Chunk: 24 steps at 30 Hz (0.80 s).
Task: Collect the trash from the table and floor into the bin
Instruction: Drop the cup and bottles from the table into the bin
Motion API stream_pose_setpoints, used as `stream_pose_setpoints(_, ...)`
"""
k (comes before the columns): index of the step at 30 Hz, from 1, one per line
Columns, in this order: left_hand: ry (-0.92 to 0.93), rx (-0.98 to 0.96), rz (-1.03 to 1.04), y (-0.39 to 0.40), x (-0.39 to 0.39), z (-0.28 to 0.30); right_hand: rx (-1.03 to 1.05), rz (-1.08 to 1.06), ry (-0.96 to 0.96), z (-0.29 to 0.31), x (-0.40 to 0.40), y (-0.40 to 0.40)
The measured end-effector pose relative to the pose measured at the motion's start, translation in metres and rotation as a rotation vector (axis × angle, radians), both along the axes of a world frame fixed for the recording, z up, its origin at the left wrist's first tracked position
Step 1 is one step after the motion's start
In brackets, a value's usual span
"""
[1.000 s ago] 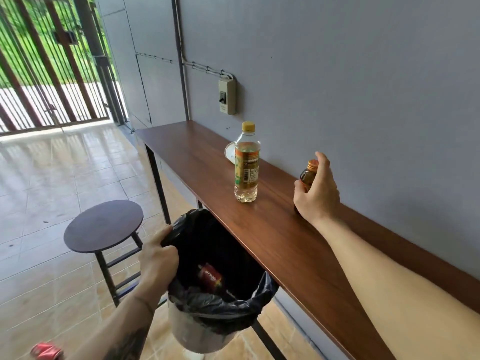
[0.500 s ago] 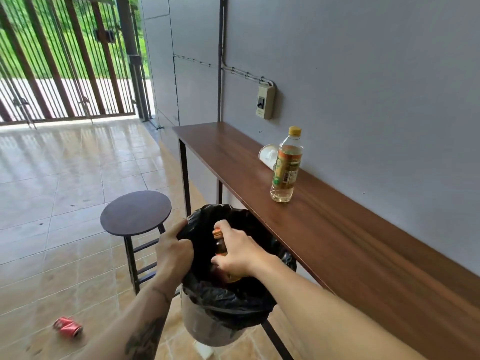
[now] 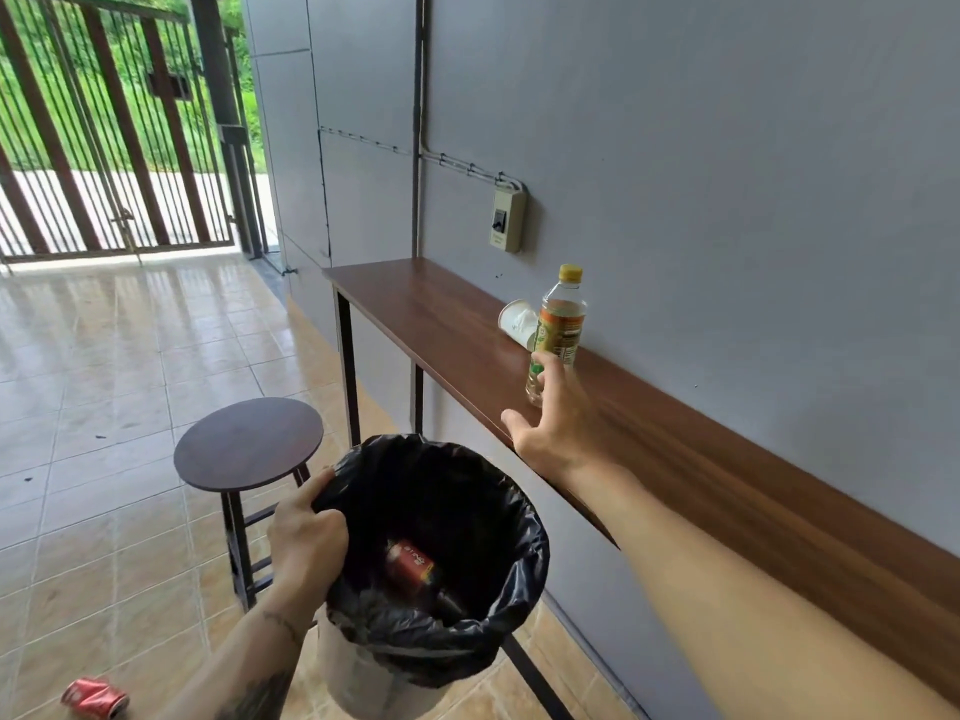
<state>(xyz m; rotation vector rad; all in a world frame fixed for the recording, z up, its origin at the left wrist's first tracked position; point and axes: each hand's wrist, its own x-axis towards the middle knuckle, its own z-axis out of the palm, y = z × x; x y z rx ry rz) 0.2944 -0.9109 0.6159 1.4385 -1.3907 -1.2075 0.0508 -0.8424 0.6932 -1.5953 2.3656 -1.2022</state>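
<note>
My left hand (image 3: 306,532) grips the rim of a white bin (image 3: 363,678) lined with a black bag, held beside the table. A red can (image 3: 410,563) lies inside the bin. My right hand (image 3: 556,423) reaches over the wooden table (image 3: 701,459) with fingers spread, its fingertips just at the base of a clear plastic bottle (image 3: 558,324) with a yellow cap and orange label. A white paper cup (image 3: 519,322) lies on its side behind the bottle. A crushed red can (image 3: 93,698) lies on the tiled floor at the lower left.
A round dark stool (image 3: 249,444) stands left of the bin. The grey wall with a switch box (image 3: 508,220) runs along the table's far edge. A barred gate (image 3: 104,137) closes the far end of the tiled floor.
My right hand carried a small brown bottle from the table into the bin, let it go there, and has come back up, empty, to the plastic bottle.
</note>
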Motion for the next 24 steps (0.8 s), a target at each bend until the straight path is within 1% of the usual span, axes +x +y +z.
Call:
stream_pose_setpoints(4, 0.002, -0.019, 0.018, -0.001, -0.012, 0.002, -0.044, -0.201, -0.138, 0.010, -0.038, -0.012)
stream_pose_setpoints(7, 0.021, -0.041, -0.001, -0.012, -0.023, -0.004, -0.023, -0.257, -0.243, 0.011, -0.062, -0.029)
stream_pose_setpoints(10, 0.019, -0.063, 0.008, -0.024, -0.033, -0.012, -0.019, -0.255, -0.320, 0.007, -0.084, -0.053)
stream_pose_setpoints(13, 0.037, -0.060, 0.027, -0.035, -0.043, -0.016, -0.045, -0.196, -0.375, 0.000, -0.102, -0.075)
stream_pose_setpoints(17, 0.029, -0.036, 0.059, -0.045, -0.052, -0.022, -0.095, -0.083, -0.345, -0.007, -0.110, -0.094)
stream_pose_setpoints(19, 0.023, -0.033, 0.088, -0.048, -0.054, -0.022, -0.095, 0.028, -0.339, -0.006, -0.103, -0.098)
stream_pose_setpoints(24, 0.024, -0.069, 0.128, -0.056, -0.055, -0.022, 0.088, 0.394, -0.337, 0.000, -0.055, -0.113)
